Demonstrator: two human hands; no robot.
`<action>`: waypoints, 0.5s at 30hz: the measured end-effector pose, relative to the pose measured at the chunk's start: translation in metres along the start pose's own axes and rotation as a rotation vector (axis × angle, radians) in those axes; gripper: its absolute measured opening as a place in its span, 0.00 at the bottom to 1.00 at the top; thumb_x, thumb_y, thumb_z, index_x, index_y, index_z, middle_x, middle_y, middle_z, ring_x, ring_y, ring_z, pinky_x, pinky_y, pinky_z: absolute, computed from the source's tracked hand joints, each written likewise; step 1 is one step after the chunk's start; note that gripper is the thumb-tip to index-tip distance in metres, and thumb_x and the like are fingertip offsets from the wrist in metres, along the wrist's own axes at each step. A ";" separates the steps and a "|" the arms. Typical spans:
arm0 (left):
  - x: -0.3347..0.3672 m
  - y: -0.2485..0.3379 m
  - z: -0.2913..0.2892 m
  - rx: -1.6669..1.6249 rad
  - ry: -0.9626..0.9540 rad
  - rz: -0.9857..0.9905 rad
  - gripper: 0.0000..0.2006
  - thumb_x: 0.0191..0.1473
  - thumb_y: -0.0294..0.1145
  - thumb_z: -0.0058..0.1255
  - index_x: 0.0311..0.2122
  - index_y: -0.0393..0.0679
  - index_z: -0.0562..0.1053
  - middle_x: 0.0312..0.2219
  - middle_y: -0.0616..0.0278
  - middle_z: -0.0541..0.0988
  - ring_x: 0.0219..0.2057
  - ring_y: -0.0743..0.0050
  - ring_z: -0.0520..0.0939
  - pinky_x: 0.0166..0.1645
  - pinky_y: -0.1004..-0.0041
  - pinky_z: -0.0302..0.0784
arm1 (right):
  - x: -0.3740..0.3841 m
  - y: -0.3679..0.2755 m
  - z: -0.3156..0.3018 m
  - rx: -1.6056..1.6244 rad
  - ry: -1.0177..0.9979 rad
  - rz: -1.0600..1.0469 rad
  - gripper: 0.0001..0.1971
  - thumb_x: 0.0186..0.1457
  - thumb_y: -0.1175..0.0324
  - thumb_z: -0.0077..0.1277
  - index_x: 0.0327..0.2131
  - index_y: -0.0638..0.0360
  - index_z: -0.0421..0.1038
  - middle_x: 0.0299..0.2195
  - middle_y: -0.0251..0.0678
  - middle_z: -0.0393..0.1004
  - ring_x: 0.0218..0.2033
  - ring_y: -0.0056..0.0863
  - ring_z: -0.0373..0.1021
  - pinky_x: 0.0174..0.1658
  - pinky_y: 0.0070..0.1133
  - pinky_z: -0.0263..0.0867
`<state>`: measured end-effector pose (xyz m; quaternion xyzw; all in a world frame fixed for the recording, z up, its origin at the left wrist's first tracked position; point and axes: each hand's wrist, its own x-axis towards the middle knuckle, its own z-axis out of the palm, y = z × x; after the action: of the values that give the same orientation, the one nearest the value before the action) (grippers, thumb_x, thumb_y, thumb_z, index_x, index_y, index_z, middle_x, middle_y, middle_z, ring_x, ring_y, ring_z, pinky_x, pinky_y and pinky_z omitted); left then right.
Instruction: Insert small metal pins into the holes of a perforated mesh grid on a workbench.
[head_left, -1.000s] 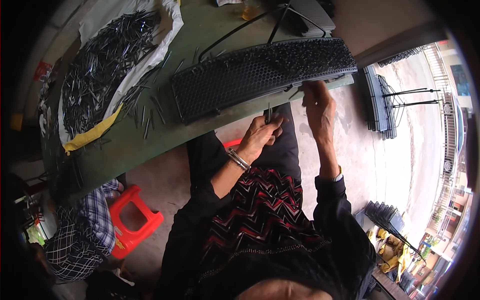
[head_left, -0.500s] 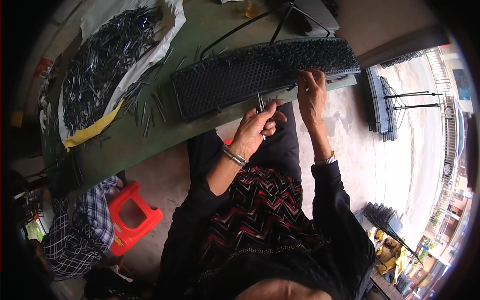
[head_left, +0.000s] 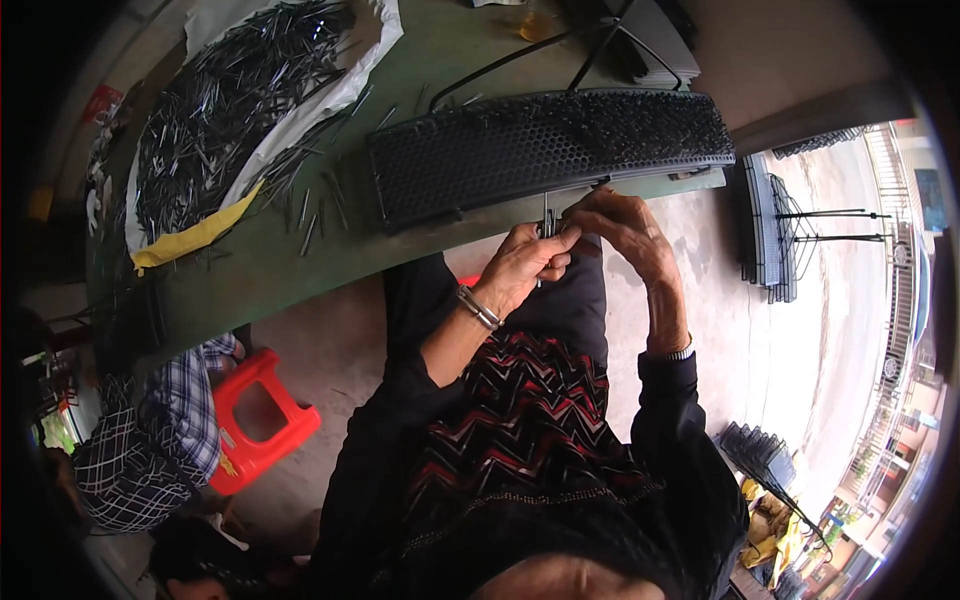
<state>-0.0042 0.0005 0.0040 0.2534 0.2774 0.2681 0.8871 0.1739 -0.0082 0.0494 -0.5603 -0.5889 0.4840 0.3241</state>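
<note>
My left hand (head_left: 518, 268) is closed around a small bunch of thin, pointed metallic sticks (head_left: 548, 222), which poke up past the thumb. Close against it, my right hand (head_left: 632, 232) has its fingers bent together by the left thumb and the sticks; what lies in its fingertips is hidden. Just beyond both hands stands a long black perforated rack (head_left: 470, 165) with a honeycomb of holes. Its right part is packed with dark stick ends, while open holes show on the left.
Left on the green table (head_left: 250, 300), a white sack (head_left: 375, 70) bears a heap of dark sticks (head_left: 235, 110), with several loose beside it. A red stool (head_left: 300, 418) and a person in plaid (head_left: 185, 420) are at lower left. More racks (head_left: 765, 235) stand at right.
My right hand has come back from the rack's holes, toward me and leftward, to meet my left hand. The rack and table appear slightly lower and farther right in view.
</note>
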 end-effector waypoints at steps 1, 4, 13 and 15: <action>0.000 -0.001 -0.003 -0.001 0.005 0.007 0.08 0.55 0.34 0.53 0.26 0.47 0.71 0.18 0.78 0.60 0.19 0.92 0.60 0.20 0.85 0.50 | 0.002 -0.001 0.001 0.039 -0.021 0.010 0.09 0.53 0.70 0.49 0.32 0.67 0.74 0.26 0.36 0.72 0.30 0.22 0.68 0.34 0.19 0.63; 0.000 0.001 -0.007 0.017 -0.024 0.043 0.09 0.57 0.38 0.50 0.28 0.45 0.72 0.20 0.76 0.68 0.19 0.91 0.61 0.21 0.84 0.53 | 0.008 0.001 0.003 0.094 -0.032 0.014 0.07 0.53 0.72 0.49 0.32 0.66 0.73 0.25 0.36 0.73 0.28 0.21 0.70 0.31 0.19 0.64; 0.009 0.020 -0.008 0.020 0.173 0.013 0.17 0.59 0.43 0.45 0.42 0.38 0.72 0.28 0.54 0.78 0.23 0.80 0.72 0.24 0.81 0.67 | 0.061 0.011 0.000 -0.449 0.747 -0.314 0.04 0.56 0.72 0.47 0.33 0.61 0.70 0.23 0.37 0.74 0.23 0.24 0.71 0.28 0.21 0.65; 0.016 0.009 -0.018 -0.022 0.223 0.008 0.14 0.59 0.38 0.46 0.42 0.37 0.72 0.27 0.54 0.78 0.25 0.77 0.75 0.25 0.79 0.70 | 0.073 0.018 0.002 -0.625 0.853 -0.408 0.04 0.55 0.72 0.48 0.34 0.61 0.70 0.24 0.40 0.73 0.24 0.32 0.72 0.29 0.25 0.66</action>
<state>-0.0071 0.0224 -0.0094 0.2134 0.3702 0.3013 0.8524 0.1664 0.0602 0.0200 -0.6505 -0.6173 -0.0548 0.4390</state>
